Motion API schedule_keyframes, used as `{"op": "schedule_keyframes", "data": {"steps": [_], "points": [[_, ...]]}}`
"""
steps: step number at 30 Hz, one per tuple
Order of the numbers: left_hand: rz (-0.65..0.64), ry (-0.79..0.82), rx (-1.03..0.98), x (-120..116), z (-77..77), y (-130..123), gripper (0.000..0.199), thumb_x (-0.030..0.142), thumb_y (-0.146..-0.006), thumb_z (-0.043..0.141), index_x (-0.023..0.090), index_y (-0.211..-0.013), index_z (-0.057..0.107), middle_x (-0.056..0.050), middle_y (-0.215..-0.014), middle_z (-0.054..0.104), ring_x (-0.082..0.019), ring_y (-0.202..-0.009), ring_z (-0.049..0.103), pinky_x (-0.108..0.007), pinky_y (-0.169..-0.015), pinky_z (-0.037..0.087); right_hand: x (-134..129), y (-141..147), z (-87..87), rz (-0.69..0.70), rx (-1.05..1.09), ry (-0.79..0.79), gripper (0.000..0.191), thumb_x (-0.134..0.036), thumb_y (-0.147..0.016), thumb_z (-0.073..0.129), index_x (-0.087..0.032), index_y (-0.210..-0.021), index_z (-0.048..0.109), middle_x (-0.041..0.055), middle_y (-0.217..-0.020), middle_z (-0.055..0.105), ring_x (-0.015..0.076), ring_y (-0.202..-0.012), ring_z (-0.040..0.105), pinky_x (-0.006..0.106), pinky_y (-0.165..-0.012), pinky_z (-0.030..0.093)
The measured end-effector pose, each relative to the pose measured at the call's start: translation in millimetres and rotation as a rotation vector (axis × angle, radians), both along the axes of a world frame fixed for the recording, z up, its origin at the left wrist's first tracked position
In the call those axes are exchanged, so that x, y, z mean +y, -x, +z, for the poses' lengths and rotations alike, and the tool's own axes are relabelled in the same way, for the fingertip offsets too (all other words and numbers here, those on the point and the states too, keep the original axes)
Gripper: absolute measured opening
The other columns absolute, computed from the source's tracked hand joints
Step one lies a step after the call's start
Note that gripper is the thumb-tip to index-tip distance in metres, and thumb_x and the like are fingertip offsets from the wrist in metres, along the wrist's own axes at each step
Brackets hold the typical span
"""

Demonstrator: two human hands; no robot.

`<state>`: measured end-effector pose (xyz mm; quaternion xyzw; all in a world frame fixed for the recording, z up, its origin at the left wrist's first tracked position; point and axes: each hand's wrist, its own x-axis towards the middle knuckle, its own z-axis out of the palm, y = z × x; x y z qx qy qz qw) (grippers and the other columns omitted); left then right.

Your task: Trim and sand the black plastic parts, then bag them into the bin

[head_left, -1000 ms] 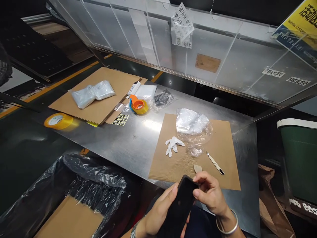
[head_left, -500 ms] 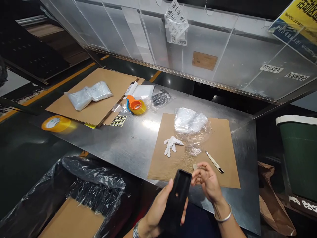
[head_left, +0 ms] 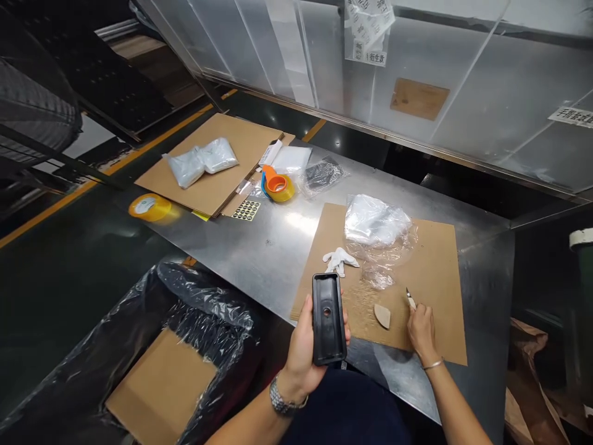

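A black rectangular tray-like part (head_left: 328, 321) with a small hole in its middle rests in my left hand (head_left: 303, 346), whose fingers wrap round its sides above the table's front edge. On the right of the cardboard sheet (head_left: 440, 266), my right hand (head_left: 422, 330) is closed on a craft knife (head_left: 410, 298), its blade pointing away from me. Between my hands a beige wedge-shaped pad (head_left: 382, 316) lies on the cardboard. Behind the black part is a crumpled white glove (head_left: 340, 261). Clear plastic bags (head_left: 375, 221) lie farther back on the sheet.
On the metal table (head_left: 222, 247) are a tape dispenser (head_left: 278, 186), a tape roll (head_left: 149, 207), a sticker sheet (head_left: 246, 210) and stacked cardboard with wrapped packs (head_left: 201, 162). A plastic-lined bin (head_left: 204, 296) stands at the front left. A clear partition (head_left: 361, 93) rises behind the table.
My right hand has moved right and down onto the craft knife and grips it. The beige pad now lies on the cardboard. The black part has turned its hollow face up. The view has shifted.
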<state>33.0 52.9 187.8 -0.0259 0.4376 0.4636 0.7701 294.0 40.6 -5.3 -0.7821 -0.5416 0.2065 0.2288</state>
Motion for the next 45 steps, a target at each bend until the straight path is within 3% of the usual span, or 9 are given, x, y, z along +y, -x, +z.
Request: {"op": "schedule_keyframes", "data": {"steps": [4,6,9,11,13,18,22,32,45], "points": [[0.06,0.039,0.037,3,3.3,-1,0.049,0.049,-0.088,0.03,0.013,-0.11,0.055,-0.004,-0.065,0.058,-0.014,-0.05,0.054,-0.024,-0.049,0.043,-17,28,58.8,0.106,0.027,-0.031,0.034,-0.034,-0.095,0.027,-0.012,-0.104,0.051,0.0091,-0.085,0.06,0.0184,-0.075,0.059,0.03,-0.063,0.047],[0.084,0.025,0.045,4,4.4,-1,0.049,0.049,-0.088,0.03,0.013,-0.108,0.056,-0.004,-0.064,0.058,-0.014,-0.05,0.053,-0.024,-0.049,0.043,-27,48,101.8,0.249,0.086,-0.012,0.03,-0.033,-0.095,0.03,-0.018,-0.108,0.052,0.0027,-0.077,0.06,0.0138,-0.064,0.058,0.024,-0.057,0.046],[0.116,-0.004,0.055,5,5.1,-2,0.05,0.049,-0.088,0.029,0.013,-0.105,0.058,-0.004,-0.063,0.058,-0.014,-0.05,0.053,-0.024,-0.05,0.043,-35,76,163.2,0.586,0.12,-0.077,0.029,-0.027,-0.094,0.035,-0.019,-0.117,0.051,0.0047,-0.082,0.059,0.0142,-0.074,0.059,0.023,-0.063,0.046],[0.129,-0.006,0.067,5,4.6,-2,0.05,0.05,-0.088,0.029,0.013,-0.105,0.058,-0.004,-0.064,0.058,-0.013,-0.051,0.053,-0.023,-0.051,0.044,-36,89,190.8,0.72,0.033,-0.155,0.03,-0.024,-0.094,0.034,-0.017,-0.116,0.052,0.0036,-0.073,0.056,0.0139,-0.066,0.057,0.022,-0.056,0.044],[0.146,-0.007,0.078,4,3.8,-2,0.05,0.05,-0.087,0.031,0.013,-0.103,0.06,-0.005,-0.065,0.059,-0.013,-0.052,0.053,-0.024,-0.052,0.044,-36,96,204.7,0.777,-0.09,-0.204,0.03,-0.024,-0.094,0.033,-0.016,-0.113,0.055,0.0023,-0.067,0.053,0.0136,-0.058,0.054,0.023,-0.05,0.041],[0.19,-0.065,0.065,0,2.7,0,0.049,0.054,-0.083,0.04,0.012,-0.092,0.064,-0.005,-0.067,0.059,-0.013,-0.055,0.052,-0.024,-0.053,0.045,-38,98,208.0,0.846,-0.319,-0.215,0.03,-0.026,-0.093,0.036,-0.015,-0.11,0.058,0.0018,-0.065,0.053,0.0129,-0.055,0.053,0.024,-0.049,0.039],[0.208,-0.066,0.051,-1,2.9,1,0.048,0.054,-0.082,0.042,0.013,-0.097,0.064,-0.005,-0.067,0.058,-0.013,-0.055,0.051,-0.024,-0.053,0.045,-41,100,209.4,0.871,-0.399,-0.244,0.03,-0.026,-0.093,0.036,-0.014,-0.109,0.059,0.0016,-0.063,0.052,0.0119,-0.054,0.052,0.024,-0.049,0.037],[0.236,-0.063,0.054,-6,2.3,4,0.049,0.054,-0.081,0.044,0.012,-0.097,0.064,-0.005,-0.066,0.059,-0.013,-0.056,0.051,-0.023,-0.053,0.044,-41,105,208.6,0.896,-0.425,-0.248,0.029,-0.026,-0.093,0.037,-0.014,-0.108,0.059,0.0009,-0.063,0.052,0.0119,-0.055,0.052,0.024,-0.05,0.036],[0.237,-0.064,0.093,-10,1.4,2,0.048,0.059,-0.074,0.052,0.012,-0.075,0.064,-0.004,-0.064,0.059,-0.013,-0.052,0.052,-0.024,-0.05,0.043,-46,104,208.7,0.919,-0.491,-0.246,0.028,-0.027,-0.092,0.039,-0.015,-0.106,0.06,0.0011,-0.062,0.053,0.0124,-0.053,0.052,0.025,-0.049,0.036]]}}
